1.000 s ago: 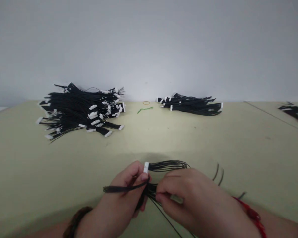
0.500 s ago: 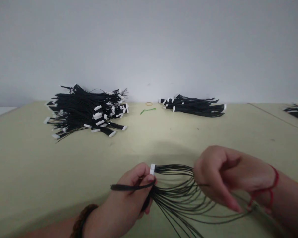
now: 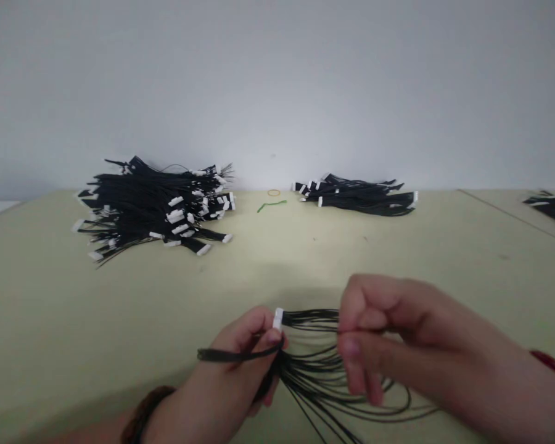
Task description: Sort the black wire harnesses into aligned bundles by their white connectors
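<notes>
A white plug (image 3: 278,319) and black wires (image 3: 319,376) are gripped in the left hand (image 3: 240,370); the wires are pinched by the right hand (image 3: 398,336) over the worktop (image 3: 120,308).

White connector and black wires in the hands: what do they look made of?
The white connector looks like moulded plastic: matte, opaque, with blocky edges. The black wires are thin and probably plastic-insulated. They loop and fan freely between the left hand and the right hand, so they are flexible. Their core is not visible.
</notes>
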Demonstrator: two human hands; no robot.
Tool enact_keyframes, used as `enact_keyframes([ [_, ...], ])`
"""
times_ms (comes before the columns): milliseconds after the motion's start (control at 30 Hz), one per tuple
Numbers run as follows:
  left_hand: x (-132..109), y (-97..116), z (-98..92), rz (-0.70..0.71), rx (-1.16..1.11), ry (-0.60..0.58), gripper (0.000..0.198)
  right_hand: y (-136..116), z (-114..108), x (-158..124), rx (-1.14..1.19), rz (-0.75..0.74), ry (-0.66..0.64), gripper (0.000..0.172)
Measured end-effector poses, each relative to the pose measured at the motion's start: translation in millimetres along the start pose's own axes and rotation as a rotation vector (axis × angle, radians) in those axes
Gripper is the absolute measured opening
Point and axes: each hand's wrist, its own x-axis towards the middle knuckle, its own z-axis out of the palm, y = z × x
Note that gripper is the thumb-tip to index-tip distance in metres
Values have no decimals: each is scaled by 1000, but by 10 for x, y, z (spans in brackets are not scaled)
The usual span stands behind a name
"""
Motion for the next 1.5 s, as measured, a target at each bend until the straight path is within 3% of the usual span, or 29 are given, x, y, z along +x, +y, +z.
enact_keyframes([
  [100, -24, -3, 14, -2, -9, -16, 31, 59, 194, -20, -495, -28, 168, 18],
  [233, -48, 22, 32, 26, 9, 2, 34, 99, 286, 3, -715, -87, 256, 16],
  [667, -81, 69, 58, 116, 3, 30, 32, 153, 302, 17, -803, -69, 268, 16],
  [833, -79, 61, 23, 163, 204, 37, 32, 170, 290, 39, -888, -65, 241, 17],
  [967, -56, 30, -18, 144, 308, -17, 33, 224, 260, 51, -951, -189, 227, 18],
  [1167, -47, 47, 18, 115, 375, 16, 37, 404, 270, 131, -1072, -438, 298, 12],
  [1500, 5, 42, 9, 44, 298, -39, 37, 460, 232, 161, -1137, -531, 265, 10],
])
